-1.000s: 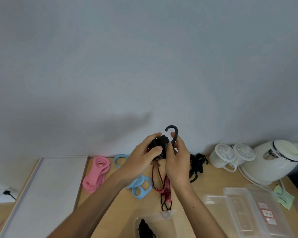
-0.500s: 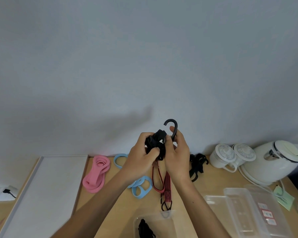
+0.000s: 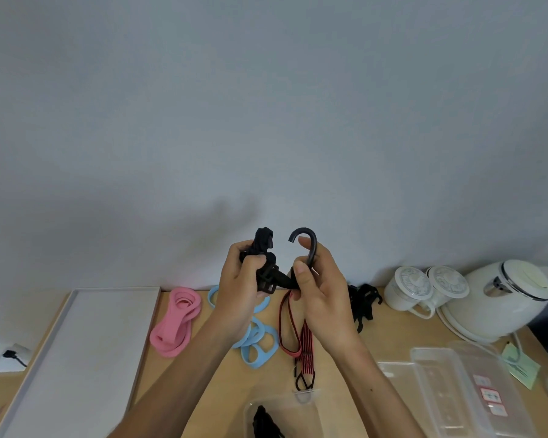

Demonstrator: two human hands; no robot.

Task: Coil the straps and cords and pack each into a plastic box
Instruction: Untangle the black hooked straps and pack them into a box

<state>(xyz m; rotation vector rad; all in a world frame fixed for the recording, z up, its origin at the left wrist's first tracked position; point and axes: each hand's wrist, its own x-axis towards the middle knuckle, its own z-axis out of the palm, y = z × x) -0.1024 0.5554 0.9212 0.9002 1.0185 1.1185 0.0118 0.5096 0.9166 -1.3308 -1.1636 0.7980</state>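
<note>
Raised above the wooden table [image 3: 389,339], my left hand [image 3: 239,292] grips a bunched black strap [image 3: 263,248] with a buckle. My right hand [image 3: 320,292] pinches the shaft of the strap's black hook [image 3: 309,245], which curves upward. A short length of strap runs between both hands. On the table lie a pink strap [image 3: 176,324], blue straps [image 3: 258,341], a red-and-black cord [image 3: 299,343] and another black strap [image 3: 363,303]. A clear plastic box [image 3: 298,409] at the near edge holds a black item [image 3: 264,423].
A white tray [image 3: 76,352] lies at the left. Empty clear boxes and lids [image 3: 450,396] sit at the right front. Two white lidded mugs [image 3: 424,289] and a white kettle [image 3: 506,298] stand at the back right against the wall.
Both hands have moved apart, so the hook now stands separate from the bunched strap, with a stretch of strap and the buckle showing between them.
</note>
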